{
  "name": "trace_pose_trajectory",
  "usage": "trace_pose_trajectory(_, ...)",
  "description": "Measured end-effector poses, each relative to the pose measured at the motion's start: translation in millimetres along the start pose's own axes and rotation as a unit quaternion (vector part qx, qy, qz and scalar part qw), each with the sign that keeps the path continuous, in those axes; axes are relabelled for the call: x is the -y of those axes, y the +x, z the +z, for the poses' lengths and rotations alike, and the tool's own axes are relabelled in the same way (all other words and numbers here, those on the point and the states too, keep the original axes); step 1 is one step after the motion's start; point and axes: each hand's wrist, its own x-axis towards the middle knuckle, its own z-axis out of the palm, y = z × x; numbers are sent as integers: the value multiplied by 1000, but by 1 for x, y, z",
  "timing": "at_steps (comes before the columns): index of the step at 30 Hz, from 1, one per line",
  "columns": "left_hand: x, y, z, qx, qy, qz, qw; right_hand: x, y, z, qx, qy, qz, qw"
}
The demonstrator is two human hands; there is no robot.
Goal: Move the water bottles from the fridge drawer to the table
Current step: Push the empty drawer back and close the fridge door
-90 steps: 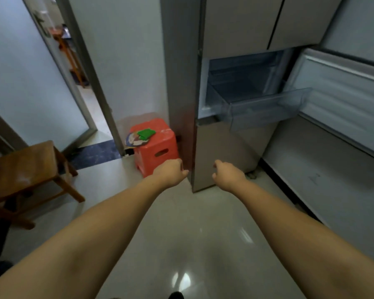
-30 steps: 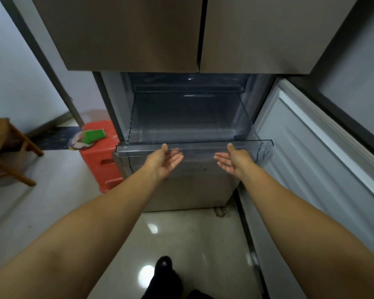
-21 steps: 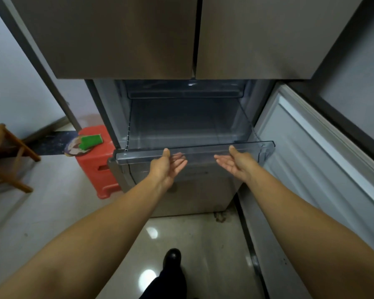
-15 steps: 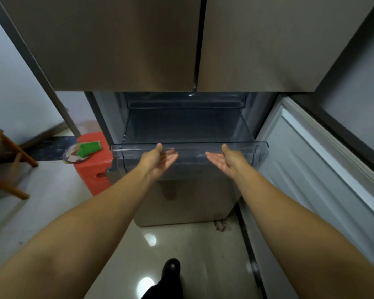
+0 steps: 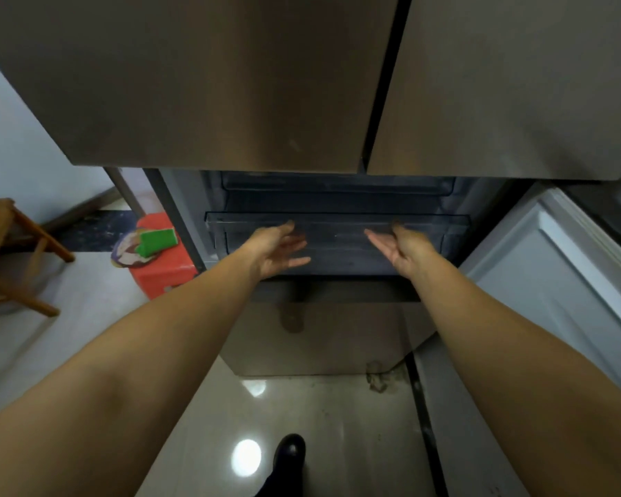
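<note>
The clear plastic fridge drawer (image 5: 337, 221) sits almost fully inside the open fridge compartment, below the two steel upper doors. My left hand (image 5: 280, 247) has its palm against the drawer's front panel, fingers straight. My right hand (image 5: 400, 247) presses the same panel further right, fingers also straight. No water bottles show in the drawer or anywhere else in view.
The white inner side of the open fridge door (image 5: 560, 281) stands out to the right. A red plastic stool (image 5: 162, 270) with a green item (image 5: 157, 240) on it sits left of the fridge. A wooden chair (image 5: 4, 252) is at far left. My shoe (image 5: 289, 451) is on the glossy floor.
Both hands have pushed the clear drawer back into the fridge; it stuck far out a second ago and is now nearly flush. The view has tilted so the upper doors fill more of it.
</note>
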Motion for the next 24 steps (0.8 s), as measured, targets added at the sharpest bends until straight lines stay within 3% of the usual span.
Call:
trace_pose_trajectory(5,-17,28,-2,-2,28,-4,1000,13,29,8,35,44,-8,998)
trace_pose_trajectory(19,-26,42,12,-37,68,-1,997,25,38,10,7,-154,-21,988)
trace_pose_trajectory(21,-19,27,18,-35,150,-5,988,28,19,1,2,-202,-33,979)
trace_pose_trajectory(24,0,7,28,-11,338,-14,941,22,-7,-22,-7,-294,-42,955)
